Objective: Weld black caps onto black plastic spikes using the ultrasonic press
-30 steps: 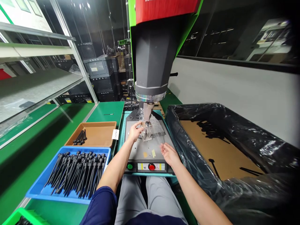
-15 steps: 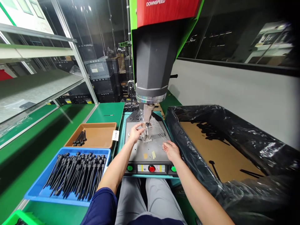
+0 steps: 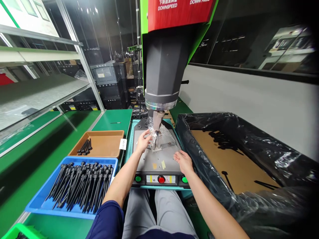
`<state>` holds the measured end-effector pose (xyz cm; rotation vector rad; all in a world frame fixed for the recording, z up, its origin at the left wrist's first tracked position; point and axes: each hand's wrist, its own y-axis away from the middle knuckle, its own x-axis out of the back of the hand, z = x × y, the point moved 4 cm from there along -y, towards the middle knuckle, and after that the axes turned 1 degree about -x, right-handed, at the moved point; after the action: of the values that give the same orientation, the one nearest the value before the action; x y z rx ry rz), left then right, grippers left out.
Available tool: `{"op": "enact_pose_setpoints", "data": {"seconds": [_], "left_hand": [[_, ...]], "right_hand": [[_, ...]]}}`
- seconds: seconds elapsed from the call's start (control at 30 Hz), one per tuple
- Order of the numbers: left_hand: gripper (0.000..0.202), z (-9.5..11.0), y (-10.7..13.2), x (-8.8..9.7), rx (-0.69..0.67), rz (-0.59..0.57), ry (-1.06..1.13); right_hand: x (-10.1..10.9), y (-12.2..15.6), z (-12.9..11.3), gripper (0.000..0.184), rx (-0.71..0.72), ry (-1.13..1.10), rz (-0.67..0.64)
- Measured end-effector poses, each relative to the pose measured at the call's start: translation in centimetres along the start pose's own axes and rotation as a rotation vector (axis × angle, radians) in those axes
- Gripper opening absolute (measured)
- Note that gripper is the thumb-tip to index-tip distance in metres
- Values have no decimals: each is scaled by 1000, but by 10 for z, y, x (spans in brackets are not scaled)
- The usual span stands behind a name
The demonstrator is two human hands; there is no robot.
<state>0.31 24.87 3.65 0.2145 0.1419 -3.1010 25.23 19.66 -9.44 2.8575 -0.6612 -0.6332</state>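
Note:
My left hand point(image 3: 144, 141) is beside the small metal fixture point(image 3: 156, 145), fingers apart and nothing visible in them. Directly under the tapered metal tip point(image 3: 158, 120) of the machine point(image 3: 162, 63), a small dark piece sits at the top of the fixture; its shape is too small to make out. Clear plastic film point(image 3: 168, 134) lies around and behind the fixture. Over the right side of the grey metal plate point(image 3: 147, 163), my right hand point(image 3: 183, 161) hovers with loosely bent, parted fingers, holding nothing I can see.
Left of the machine stand a blue tray point(image 3: 72, 214) of long black stemmed parts point(image 3: 82, 184) and a brown tray point(image 3: 107, 142) with several more. To the right is a box lined with black plastic point(image 3: 209, 166), black parts inside. Green and red buttons point(image 3: 161, 179) line the machine's front.
My left hand has drawn back slightly left from the fixture, and its fingers have come away from the piece there. My right hand has barely moved. The view has shifted slightly.

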Motion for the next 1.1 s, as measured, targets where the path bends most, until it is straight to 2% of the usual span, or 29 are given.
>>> {"op": "enact_pose_setpoints", "data": {"seconds": [0.13, 0.3, 0.37, 0.43, 0.5, 0.6, 0.67, 0.87, 1.1], "left_hand": [[66, -4, 7, 12, -1, 39, -30], [58, -22, 28, 36, -40, 190, -134], [54, -22, 34, 38, -89, 217, -193], [49, -14, 33, 33, -166, 216, -263], [42, 3, 27, 21, -281, 163, -341], [35, 28, 13, 0, -488, 9, -485], [31, 35, 2, -11, -567, -76, -584], [21, 21, -24, -21, -529, -145, -790], [23, 22, -31, -16, -529, -206, -800]], "right_hand": [[15, 7, -3, 54, 119, 148, 34], [46, 24, -1, 55, 265, 338, 41], [53, 30, -1, 55, 287, 367, 37], [54, 34, -1, 55, 292, 380, 34], [52, 37, -3, 54, 287, 382, 33], [49, 40, -6, 50, 279, 382, 28], [49, 42, -7, 46, 284, 387, 16], [51, 45, -6, 41, 292, 383, -19], [52, 44, -2, 41, 300, 411, -40]]}}
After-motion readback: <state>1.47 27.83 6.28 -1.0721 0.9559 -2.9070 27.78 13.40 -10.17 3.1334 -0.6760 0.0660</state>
